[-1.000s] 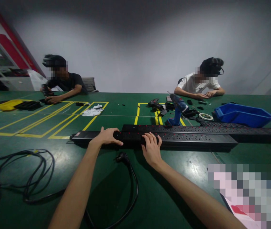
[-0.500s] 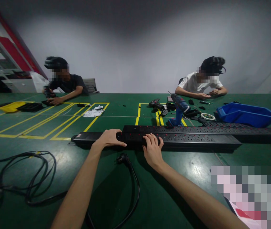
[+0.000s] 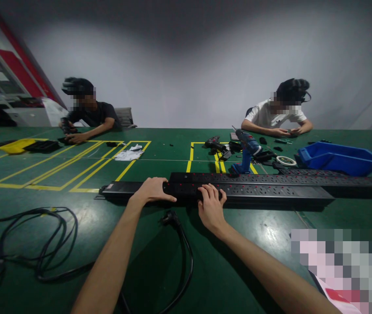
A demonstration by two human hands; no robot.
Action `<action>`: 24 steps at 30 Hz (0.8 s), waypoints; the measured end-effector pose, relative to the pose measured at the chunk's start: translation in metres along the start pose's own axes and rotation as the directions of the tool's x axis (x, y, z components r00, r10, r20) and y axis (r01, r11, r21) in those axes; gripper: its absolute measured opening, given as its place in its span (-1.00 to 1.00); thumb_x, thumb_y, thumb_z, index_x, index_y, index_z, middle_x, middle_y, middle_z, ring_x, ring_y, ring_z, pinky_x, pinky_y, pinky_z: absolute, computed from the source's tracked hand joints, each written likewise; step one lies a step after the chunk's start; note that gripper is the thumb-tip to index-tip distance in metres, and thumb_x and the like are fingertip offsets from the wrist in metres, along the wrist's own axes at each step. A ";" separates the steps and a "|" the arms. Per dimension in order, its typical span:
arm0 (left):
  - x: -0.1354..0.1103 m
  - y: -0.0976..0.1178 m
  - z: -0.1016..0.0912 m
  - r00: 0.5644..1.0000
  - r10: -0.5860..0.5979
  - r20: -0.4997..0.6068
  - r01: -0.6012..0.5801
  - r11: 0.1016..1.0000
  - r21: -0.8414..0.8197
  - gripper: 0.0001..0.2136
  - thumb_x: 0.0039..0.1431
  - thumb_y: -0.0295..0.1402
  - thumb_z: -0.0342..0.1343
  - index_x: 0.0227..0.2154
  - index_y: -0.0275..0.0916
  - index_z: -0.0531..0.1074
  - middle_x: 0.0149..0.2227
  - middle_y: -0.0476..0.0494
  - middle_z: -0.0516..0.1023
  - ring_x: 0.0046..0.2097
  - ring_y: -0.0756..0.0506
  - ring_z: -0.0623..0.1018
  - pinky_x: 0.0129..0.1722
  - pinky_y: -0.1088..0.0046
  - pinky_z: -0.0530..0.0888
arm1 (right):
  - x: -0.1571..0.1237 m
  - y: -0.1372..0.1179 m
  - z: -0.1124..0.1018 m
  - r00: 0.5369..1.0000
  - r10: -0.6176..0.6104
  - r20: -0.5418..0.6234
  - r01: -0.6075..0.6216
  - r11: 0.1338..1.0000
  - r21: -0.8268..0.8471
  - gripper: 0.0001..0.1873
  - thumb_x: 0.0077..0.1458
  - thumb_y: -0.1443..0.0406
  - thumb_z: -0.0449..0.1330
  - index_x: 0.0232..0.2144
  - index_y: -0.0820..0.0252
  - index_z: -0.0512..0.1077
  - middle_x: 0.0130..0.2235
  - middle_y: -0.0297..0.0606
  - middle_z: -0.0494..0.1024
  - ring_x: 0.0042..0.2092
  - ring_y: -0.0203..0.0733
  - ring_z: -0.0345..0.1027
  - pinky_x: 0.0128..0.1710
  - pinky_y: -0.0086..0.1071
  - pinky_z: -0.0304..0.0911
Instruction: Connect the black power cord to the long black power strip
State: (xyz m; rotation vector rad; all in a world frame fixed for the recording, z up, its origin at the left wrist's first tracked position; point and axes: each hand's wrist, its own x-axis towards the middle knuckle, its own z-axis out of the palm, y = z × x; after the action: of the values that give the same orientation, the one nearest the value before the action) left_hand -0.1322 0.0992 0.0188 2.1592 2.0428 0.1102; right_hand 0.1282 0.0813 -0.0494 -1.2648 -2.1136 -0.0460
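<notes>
A long black power strip (image 3: 264, 192) with rows of sockets and small red marks lies across the green table. My left hand (image 3: 149, 190) grips it left of its middle, thumb on the near side and fingers over the top. Further right, my right hand (image 3: 211, 207) rests with bent fingers over the socket face; its thumb side is partly hidden. Right behind lies a second black power strip (image 3: 363, 181), reaching off to the right. A black plug (image 3: 170, 218) on a thick cable lies on the table just in front of my hands.
Coiled black cable (image 3: 38, 244) spreads at the left. Beyond the strips stand a blue cordless drill (image 3: 245, 150), a tape roll (image 3: 286, 161) and a blue bin (image 3: 339, 158). White papers (image 3: 129, 153) lie back left. Two people sit across the table.
</notes>
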 end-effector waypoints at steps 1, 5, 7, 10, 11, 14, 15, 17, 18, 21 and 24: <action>0.000 0.000 0.000 1.000 0.003 0.001 -0.003 1.000 0.004 -0.11 -0.37 0.34 0.15 0.00 -0.16 0.47 -0.05 -0.26 0.58 -0.04 -0.36 0.55 -0.04 0.22 0.40 | 0.000 0.000 0.000 1.000 0.003 0.000 -0.003 1.000 0.003 -0.57 0.15 0.37 0.07 0.08 0.11 0.32 0.16 -0.09 0.37 0.27 0.03 0.02 0.25 0.07 -0.37; 0.001 0.000 0.002 1.000 0.013 -0.006 -0.012 1.000 0.020 -0.10 -0.37 0.37 0.13 -0.01 -0.18 0.47 -0.06 -0.28 0.58 -0.06 -0.35 0.55 -0.08 0.23 0.41 | -0.001 0.000 0.000 1.000 0.003 0.007 -0.003 1.000 0.003 -0.58 0.16 0.36 0.07 0.08 0.10 0.32 0.17 -0.10 0.36 0.28 0.03 0.01 0.25 0.08 -0.38; 0.001 0.000 0.002 1.000 0.012 -0.008 -0.012 1.000 0.024 -0.10 -0.36 0.37 0.12 -0.01 -0.19 0.46 -0.05 -0.27 0.58 -0.06 -0.35 0.56 -0.09 0.23 0.42 | -0.001 0.001 0.000 1.000 0.000 0.011 0.000 1.000 0.000 -0.57 0.16 0.36 0.07 0.09 0.09 0.31 0.17 -0.09 0.36 0.28 0.04 0.00 0.25 0.08 -0.38; 0.000 0.000 0.003 1.000 0.015 -0.004 -0.015 1.000 0.024 -0.14 -0.34 0.36 0.12 -0.04 -0.17 0.47 -0.08 -0.25 0.59 -0.06 -0.33 0.56 -0.12 0.27 0.42 | -0.002 0.002 0.001 1.000 0.001 0.012 -0.001 1.000 0.001 -0.56 0.16 0.37 0.07 0.10 0.09 0.31 0.17 -0.09 0.35 0.29 0.03 0.00 0.25 0.09 -0.39; 0.000 0.000 0.004 1.000 0.018 -0.008 -0.017 1.000 0.025 -0.15 -0.34 0.36 0.12 -0.05 -0.16 0.47 -0.08 -0.24 0.59 -0.06 -0.33 0.56 -0.12 0.27 0.42 | -0.002 0.002 0.001 1.000 0.000 0.011 0.000 1.000 0.001 -0.57 0.17 0.37 0.07 0.10 0.09 0.31 0.18 -0.09 0.35 0.29 0.03 0.00 0.25 0.09 -0.39; 0.001 -0.001 0.006 1.000 0.017 -0.019 -0.017 0.999 0.027 -0.15 -0.33 0.35 0.13 -0.04 -0.17 0.46 -0.07 -0.25 0.59 -0.06 -0.33 0.56 -0.10 0.27 0.41 | -0.002 0.003 0.002 1.000 -0.007 0.007 0.007 1.000 -0.003 -0.57 0.18 0.37 0.06 0.11 0.09 0.30 0.18 -0.09 0.35 0.29 0.02 -0.01 0.25 0.09 -0.40; 0.002 -0.002 0.007 1.000 0.018 -0.018 -0.017 1.000 0.026 -0.15 -0.33 0.35 0.13 -0.04 -0.17 0.46 -0.07 -0.25 0.59 -0.06 -0.33 0.56 -0.10 0.27 0.41 | -0.003 0.004 0.002 1.000 -0.010 0.007 0.010 1.000 -0.008 -0.57 0.19 0.38 0.06 0.11 0.09 0.30 0.18 -0.09 0.35 0.29 0.02 -0.01 0.25 0.08 -0.39; 0.003 -0.002 0.008 1.000 0.021 -0.015 -0.021 1.000 0.022 -0.16 -0.32 0.34 0.13 -0.04 -0.18 0.46 -0.07 -0.26 0.59 -0.06 -0.33 0.56 -0.09 0.27 0.40 | -0.003 0.004 0.002 1.000 -0.015 0.005 0.015 1.000 -0.020 -0.58 0.20 0.38 0.06 0.11 0.09 0.30 0.18 -0.10 0.35 0.29 0.01 -0.02 0.25 0.08 -0.39; 0.003 -0.002 0.008 1.000 0.022 -0.015 -0.021 1.000 0.020 -0.16 -0.32 0.34 0.14 -0.04 -0.18 0.46 -0.07 -0.26 0.59 -0.06 -0.33 0.56 -0.09 0.27 0.40 | -0.003 0.004 0.002 1.000 -0.017 0.005 0.017 0.999 -0.027 -0.58 0.20 0.37 0.06 0.11 0.09 0.30 0.18 -0.10 0.35 0.30 0.01 -0.02 0.25 0.08 -0.38; 0.004 -0.002 0.008 1.000 0.016 -0.011 -0.015 1.000 0.009 -0.16 -0.32 0.32 0.15 -0.03 -0.20 0.46 -0.06 -0.27 0.58 -0.05 -0.33 0.55 -0.08 0.27 0.39 | -0.003 0.004 0.002 1.000 -0.015 0.008 0.016 0.999 -0.043 -0.59 0.21 0.36 0.07 0.11 0.09 0.30 0.18 -0.10 0.35 0.30 0.01 -0.02 0.25 0.08 -0.38; 0.004 -0.001 0.007 1.000 0.008 0.018 -0.008 1.000 0.004 -0.16 -0.33 0.31 0.17 -0.03 -0.20 0.45 -0.08 -0.27 0.58 -0.07 -0.34 0.56 -0.08 0.25 0.40 | -0.002 0.004 0.002 1.000 -0.011 0.016 0.012 0.999 -0.040 -0.58 0.19 0.36 0.07 0.11 0.08 0.30 0.19 -0.11 0.34 0.30 0.02 -0.03 0.25 0.08 -0.39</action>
State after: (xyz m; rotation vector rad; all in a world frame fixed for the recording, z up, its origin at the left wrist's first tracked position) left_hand -0.1316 0.1024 0.0121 2.1632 2.0260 0.0868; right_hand 0.1311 0.0824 -0.0536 -1.2801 -2.1428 -0.0840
